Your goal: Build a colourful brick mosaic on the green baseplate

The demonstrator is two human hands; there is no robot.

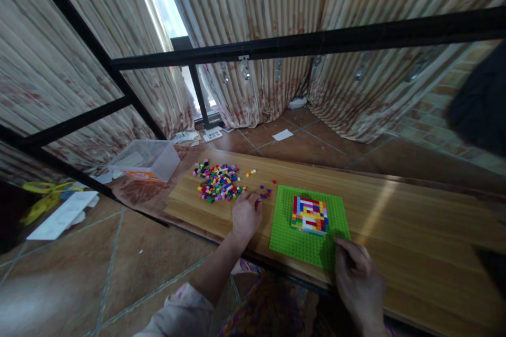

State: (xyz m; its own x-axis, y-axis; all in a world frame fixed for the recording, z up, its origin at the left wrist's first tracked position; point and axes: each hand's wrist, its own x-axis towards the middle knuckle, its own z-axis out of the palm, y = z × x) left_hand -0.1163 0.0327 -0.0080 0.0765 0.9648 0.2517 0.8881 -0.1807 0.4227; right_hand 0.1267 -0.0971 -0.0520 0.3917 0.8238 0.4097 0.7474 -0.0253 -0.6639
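A green studded baseplate (284,237) lies on the wooden board, bearing a block of multicoloured toy bricks (310,215) built up in rows. My left hand (246,216) is between the baseplate and a loose pile of small bricks (219,183), by a few scattered purple bricks (264,189). Its fingers are closed and point down at the board; whatever they pinch is too small to make out. At the baseplate's right edge, near the built block's lower right corner, is my right hand (359,279). Thumb and forefinger are drawn together there, and any piece between them is hidden.
The wooden board (415,231) stretches far to the right. A clear plastic bin (154,160) stands beyond its left end. Black metal bars (276,47) cross in front of striped curtains (253,5). Papers (282,135) lie on the tiled floor.
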